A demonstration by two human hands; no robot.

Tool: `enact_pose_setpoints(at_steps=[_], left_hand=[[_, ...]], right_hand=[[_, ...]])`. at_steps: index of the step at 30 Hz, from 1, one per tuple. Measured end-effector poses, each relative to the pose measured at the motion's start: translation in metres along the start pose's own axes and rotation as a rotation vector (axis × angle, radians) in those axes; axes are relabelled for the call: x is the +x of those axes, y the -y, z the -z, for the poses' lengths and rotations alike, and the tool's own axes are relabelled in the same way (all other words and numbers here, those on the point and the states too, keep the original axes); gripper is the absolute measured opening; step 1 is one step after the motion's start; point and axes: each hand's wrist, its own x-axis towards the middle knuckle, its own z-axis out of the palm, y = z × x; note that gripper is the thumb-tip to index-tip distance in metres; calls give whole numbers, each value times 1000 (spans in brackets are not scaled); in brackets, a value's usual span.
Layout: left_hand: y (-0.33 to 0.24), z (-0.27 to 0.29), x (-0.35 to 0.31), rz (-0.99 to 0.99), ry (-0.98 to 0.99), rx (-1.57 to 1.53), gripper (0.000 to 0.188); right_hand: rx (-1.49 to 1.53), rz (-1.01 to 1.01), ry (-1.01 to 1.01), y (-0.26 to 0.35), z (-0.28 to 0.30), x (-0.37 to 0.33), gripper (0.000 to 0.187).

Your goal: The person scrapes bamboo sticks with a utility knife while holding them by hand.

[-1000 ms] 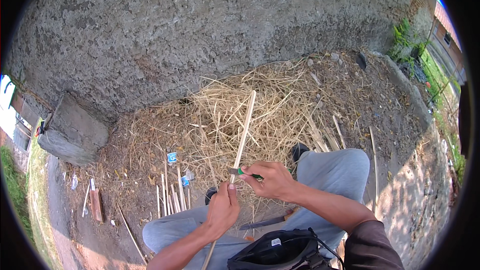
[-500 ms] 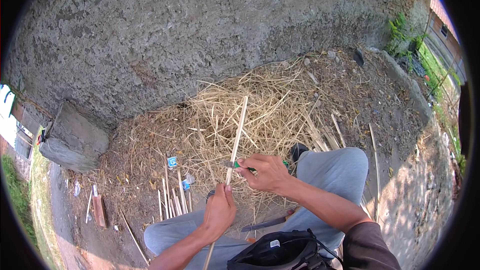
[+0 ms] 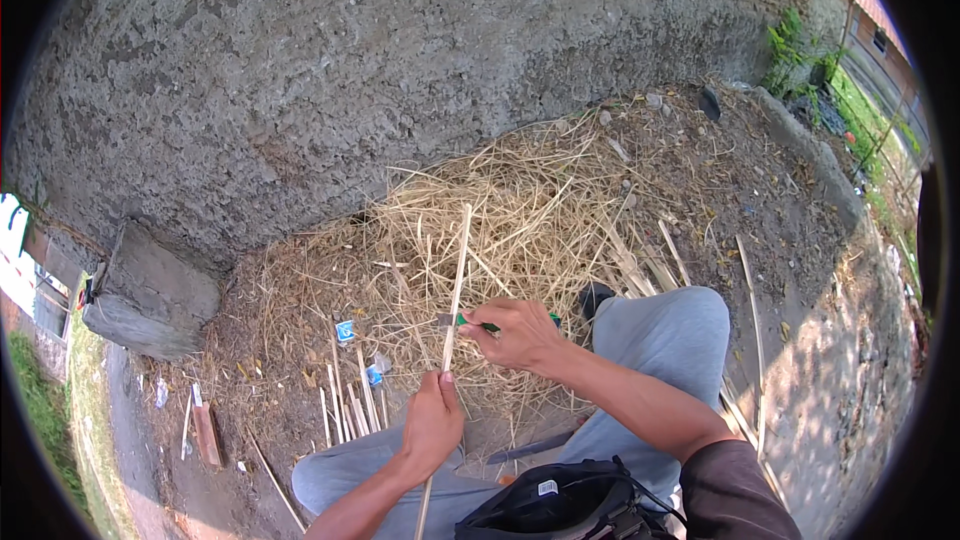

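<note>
My left hand [image 3: 434,416] is closed round a long, pale bamboo strip [image 3: 460,265]. The strip runs from above my lap up over the heap of shavings, leaning slightly right at its top. In my right hand [image 3: 515,332] is a green-handled knife [image 3: 556,320], its handle mostly covered by my fingers. The short grey blade [image 3: 446,319] lies across the strip, just above my left hand. Between my legs on the ground rests a large dark blade [image 3: 530,448], partly hidden by my knee and a black bag [image 3: 550,500].
A pile of curled shavings [image 3: 500,200] lies before the rough grey wall [image 3: 380,50]. Several cut strips [image 3: 355,395] lie left of my knee, more [image 3: 752,320] to the right. A concrete block [image 3: 155,290] stands at left. Blue-and-white plastic litter [image 3: 345,331] is on the ground.
Both hands and the strip have shifted slightly left in view. The knife blade sits a little higher against the strip relative to my left hand. Both grips stay the same.
</note>
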Motion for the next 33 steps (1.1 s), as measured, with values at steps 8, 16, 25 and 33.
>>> enact_pose_setpoints(at_steps=[8, 16, 25, 33], left_hand=[[0, 1, -1, 3, 10, -5, 29], [9, 2, -15, 22, 102, 20, 32], [28, -10, -23, -6, 164, 27, 33], [23, -10, -35, 26, 232, 131, 33]], right_hand=[[-19, -9, 9, 1, 1, 3, 21], [9, -51, 13, -35, 5, 13, 17], [-116, -370, 146, -82, 12, 31, 17], [-221, -671, 17, -169, 32, 14, 13]])
